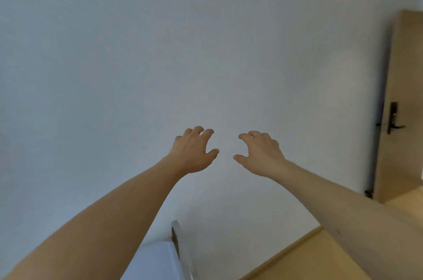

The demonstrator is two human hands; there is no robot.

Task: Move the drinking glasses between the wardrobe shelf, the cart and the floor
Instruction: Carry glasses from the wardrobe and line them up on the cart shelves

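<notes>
**Both hands empty, no glass in view**

Your left hand [193,150] and right hand [259,154] reach out side by side at centre, fingers loosely curled, holding nothing, against the plain white wall [160,51]. Tan wooden door [402,108] at 3 o'clock; white-topped piece [158,259] at 6; drinking glasses not visible.

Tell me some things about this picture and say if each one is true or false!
1. Both hands are holding nothing. True: the left hand and the right hand are bare, fingers loosely curled.
2. A glass sits on the floor. False: no glass shows on the floor or anywhere else.
3. A door is on the right side. True: the door has a dark handle.
4. The hands are touching each other. False: they are apart, with wall showing between them.
5. The wall has a picture hanging on it. False: it is plain.
</notes>
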